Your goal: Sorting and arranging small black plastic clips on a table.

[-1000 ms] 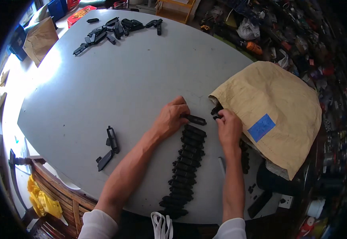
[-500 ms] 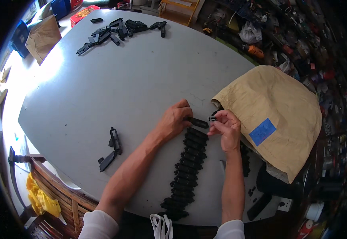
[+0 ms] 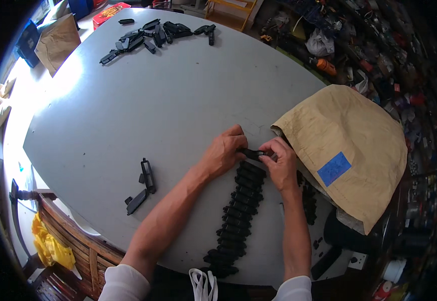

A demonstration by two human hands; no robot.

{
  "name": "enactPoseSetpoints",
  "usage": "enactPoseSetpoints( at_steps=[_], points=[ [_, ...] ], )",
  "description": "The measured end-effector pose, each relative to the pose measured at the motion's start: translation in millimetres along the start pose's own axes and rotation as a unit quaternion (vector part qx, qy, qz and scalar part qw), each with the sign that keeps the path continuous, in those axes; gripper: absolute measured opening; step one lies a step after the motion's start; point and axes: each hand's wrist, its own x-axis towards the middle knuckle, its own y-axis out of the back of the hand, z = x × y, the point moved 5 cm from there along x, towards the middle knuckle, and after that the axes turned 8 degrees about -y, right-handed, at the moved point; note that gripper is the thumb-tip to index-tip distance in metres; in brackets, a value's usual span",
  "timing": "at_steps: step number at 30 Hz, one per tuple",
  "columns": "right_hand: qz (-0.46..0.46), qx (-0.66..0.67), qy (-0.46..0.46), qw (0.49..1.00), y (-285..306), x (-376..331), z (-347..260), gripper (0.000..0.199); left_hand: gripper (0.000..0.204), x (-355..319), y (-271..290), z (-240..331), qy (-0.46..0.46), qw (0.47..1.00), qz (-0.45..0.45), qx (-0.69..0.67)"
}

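Observation:
My left hand (image 3: 226, 151) is closed on the left end of a narrow black plastic piece (image 3: 251, 154), held just above the table. My right hand (image 3: 280, 164) pinches at the piece's right end, where a small dark clip with a pale glint shows partly between the fingertips. Directly below the hands, a row of similar black plastic pieces (image 3: 237, 210) runs side by side toward my body. How the small clip sits against the piece is hidden by my fingers.
A tan paper sack (image 3: 364, 135) with a blue patch covers the table's right side. Two black pieces (image 3: 147, 175) lie left of my forearm. Loose black pieces (image 3: 158, 34) are heaped at the far edge. A wooden chair (image 3: 93, 261) stands at the lower left.
My right hand has moved slightly left and brought the small clip against the end of the black piece. The left hand keeps its grip. The whole view has shifted slightly.

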Motion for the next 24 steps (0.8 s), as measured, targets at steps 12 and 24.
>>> enactPoseSetpoints(
  at_steps=[12,24],
  points=[
    [-0.025,-0.137,0.072,0.988,4,2,-8,0.015,0.023,1,-2,0,-0.003,1.000,-0.004,0.027],
    [-0.111,-0.124,0.103,0.981,-10,12,-9,0.013,0.020,1,-3,2,-0.048,0.998,0.035,0.005]
  ],
)
